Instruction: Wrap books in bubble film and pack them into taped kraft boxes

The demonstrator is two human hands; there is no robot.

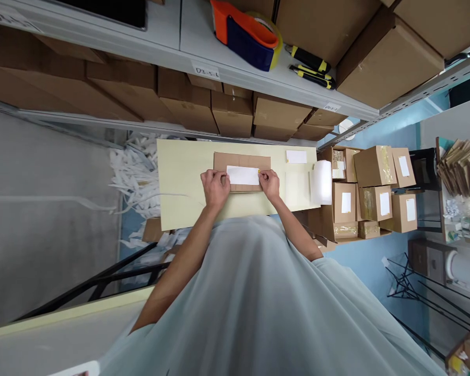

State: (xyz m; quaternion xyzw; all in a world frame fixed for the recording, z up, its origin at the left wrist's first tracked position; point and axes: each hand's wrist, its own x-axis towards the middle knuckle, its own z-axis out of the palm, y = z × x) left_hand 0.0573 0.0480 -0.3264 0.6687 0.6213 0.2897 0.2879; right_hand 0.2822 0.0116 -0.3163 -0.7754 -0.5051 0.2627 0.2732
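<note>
A white label (243,175) lies over the front part of a flat brown cardboard box (243,157) on the pale yellow table. At its left end, my left hand (216,187) pinches the label between thumb and bent fingers. My right hand (270,184) grips the opposite end the same way, beside a small yellow mark at the corner. Whether the label's underside touches the cardboard all over cannot be seen. Another white label (296,156) rests on the table (184,183) to the right, near a roll of white sheet material (321,181).
A shelf above the table's far edge holds an orange and blue tape dispenser (245,36), yellow-black cutters (311,68) and cardboard boxes. Several labelled boxes (376,203) are stacked to the right. White paper strips (135,177) heap at the left. A thin white cord (152,196) crosses the table.
</note>
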